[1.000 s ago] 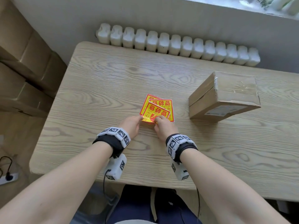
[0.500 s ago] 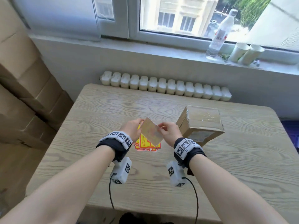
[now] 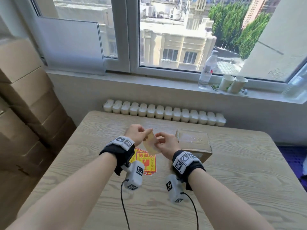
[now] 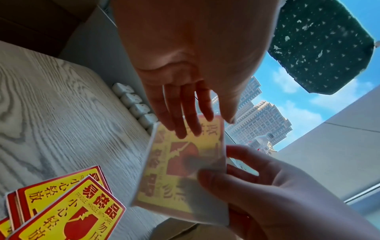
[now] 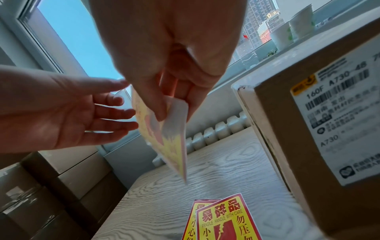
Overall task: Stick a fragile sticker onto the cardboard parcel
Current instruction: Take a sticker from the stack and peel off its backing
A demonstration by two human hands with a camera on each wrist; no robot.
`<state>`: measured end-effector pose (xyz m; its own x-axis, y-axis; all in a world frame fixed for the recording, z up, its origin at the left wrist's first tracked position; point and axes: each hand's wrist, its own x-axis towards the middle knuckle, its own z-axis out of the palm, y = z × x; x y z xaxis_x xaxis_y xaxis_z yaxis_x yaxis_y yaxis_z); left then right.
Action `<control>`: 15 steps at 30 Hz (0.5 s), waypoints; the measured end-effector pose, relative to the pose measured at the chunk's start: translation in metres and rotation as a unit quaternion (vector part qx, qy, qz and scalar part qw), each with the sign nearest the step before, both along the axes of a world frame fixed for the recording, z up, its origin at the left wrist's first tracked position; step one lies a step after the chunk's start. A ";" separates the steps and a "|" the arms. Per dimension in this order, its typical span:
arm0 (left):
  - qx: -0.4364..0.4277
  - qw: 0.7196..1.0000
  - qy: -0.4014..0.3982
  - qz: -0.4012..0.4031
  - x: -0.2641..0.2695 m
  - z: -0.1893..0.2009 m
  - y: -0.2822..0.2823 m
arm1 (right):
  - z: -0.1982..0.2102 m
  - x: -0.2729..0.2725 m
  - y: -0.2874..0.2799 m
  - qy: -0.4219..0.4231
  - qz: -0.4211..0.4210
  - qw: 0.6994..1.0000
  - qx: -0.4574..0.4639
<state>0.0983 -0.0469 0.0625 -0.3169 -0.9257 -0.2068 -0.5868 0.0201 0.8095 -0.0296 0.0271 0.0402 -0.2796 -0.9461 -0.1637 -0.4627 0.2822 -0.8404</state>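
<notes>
One fragile sticker [image 3: 150,145] is held up above the table, its pale backing toward the head view and its red-and-yellow face [image 4: 185,170] toward the wrists. My right hand [image 3: 164,143] pinches its corner between thumb and fingers [image 5: 162,113]. The straight fingers of my left hand [image 3: 137,135] touch the sticker's upper face [image 4: 180,129]. The cardboard parcel [image 3: 194,141], taped on top and labelled on its side [image 5: 329,121], sits on the table just right of my hands. More fragile stickers [image 3: 147,161] lie stacked below my wrists.
The wooden table [image 3: 240,171] stands against a wall with a white radiator [image 3: 166,113]. Large cardboard boxes [image 3: 25,105] are stacked at the left. A water bottle [image 3: 206,70] and two paper cups [image 3: 232,83] stand on the windowsill.
Both hands have lifted one sticker off the stack and raised it above the table, backing toward me. The head view has tilted up to the window.
</notes>
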 end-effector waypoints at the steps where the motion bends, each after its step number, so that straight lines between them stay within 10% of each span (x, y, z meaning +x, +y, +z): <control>1: 0.014 1.000 0.019 0.006 -0.002 0.002 0.002 | 0.002 0.001 0.001 -0.017 0.010 1.000 -0.004; 15: 0.015 1.000 -0.019 -0.008 0.005 0.014 0.005 | 0.007 0.014 -0.002 -0.122 0.054 0.991 -0.027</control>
